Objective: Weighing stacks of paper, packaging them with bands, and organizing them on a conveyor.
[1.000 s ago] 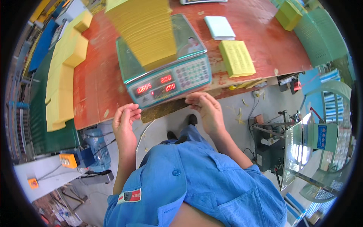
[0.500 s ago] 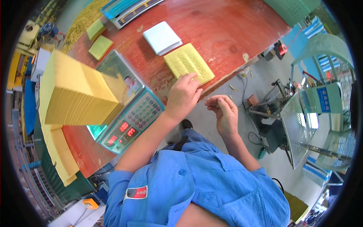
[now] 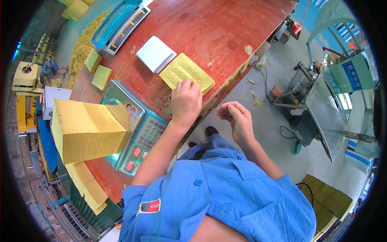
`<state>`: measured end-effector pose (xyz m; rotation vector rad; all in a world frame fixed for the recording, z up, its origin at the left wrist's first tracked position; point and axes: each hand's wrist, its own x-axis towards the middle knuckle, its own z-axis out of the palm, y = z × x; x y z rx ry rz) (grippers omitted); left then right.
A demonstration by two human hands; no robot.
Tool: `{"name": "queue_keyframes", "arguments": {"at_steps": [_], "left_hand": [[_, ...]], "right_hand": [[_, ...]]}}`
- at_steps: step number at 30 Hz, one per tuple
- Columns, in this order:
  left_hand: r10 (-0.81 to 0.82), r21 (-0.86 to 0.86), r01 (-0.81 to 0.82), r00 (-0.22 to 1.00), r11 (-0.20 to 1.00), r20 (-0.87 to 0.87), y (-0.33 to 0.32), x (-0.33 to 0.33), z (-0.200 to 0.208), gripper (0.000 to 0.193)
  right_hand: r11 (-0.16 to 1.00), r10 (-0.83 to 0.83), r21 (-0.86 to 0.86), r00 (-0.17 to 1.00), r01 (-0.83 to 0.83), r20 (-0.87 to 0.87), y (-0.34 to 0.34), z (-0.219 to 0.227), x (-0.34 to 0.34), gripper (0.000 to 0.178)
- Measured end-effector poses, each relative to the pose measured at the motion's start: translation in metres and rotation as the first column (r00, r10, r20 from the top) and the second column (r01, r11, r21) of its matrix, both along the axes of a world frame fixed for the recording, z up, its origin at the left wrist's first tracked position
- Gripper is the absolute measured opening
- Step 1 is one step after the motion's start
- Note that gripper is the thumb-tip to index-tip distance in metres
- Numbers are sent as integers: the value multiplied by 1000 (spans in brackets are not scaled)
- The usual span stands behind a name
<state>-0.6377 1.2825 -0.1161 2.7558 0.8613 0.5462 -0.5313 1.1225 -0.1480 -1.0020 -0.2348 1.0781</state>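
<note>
A stack of yellow embossed paper sheets (image 3: 187, 68) lies on the red table (image 3: 209, 32), near its right edge. My left hand (image 3: 187, 101) is on the stack's near edge, fingers bent over the top and thumb by the side; its fingertips are partly hidden. Off the table edge, my right hand (image 3: 238, 119) hangs in the air, half curled, with nothing visible in it. Just beyond the yellow stack sits a white folded stack (image 3: 156, 53). Left of my left forearm, a teal digital scale (image 3: 145, 133) with lit red digits bears a tall yellow paper stack (image 3: 88, 129).
Two small yellow pads (image 3: 100, 76) lie at the table's far left, near a second blue scale (image 3: 121, 28). A metal machine (image 3: 310, 113) stands on the floor at right. Yellow stacks (image 3: 326, 201) lie at lower right.
The view has shifted, so the table and scale appear lower and farther left. My left hand's fingers are more bent over the yellow stack. My right hand has kept its half-curled shape.
</note>
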Motion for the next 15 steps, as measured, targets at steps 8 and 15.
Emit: {"name": "queue_keyframes", "arguments": {"at_steps": [8,15], "left_hand": [[-31,152,23,998,988,51,0,-3,-11,7],[-14,102,-9,975,995,220,-5,-3,-2,9]], "right_hand": [[999,43,-17,999,-43,33,6,5,-5,21],[1000,-6,29,998,5,58,20,7,16,22]]}}
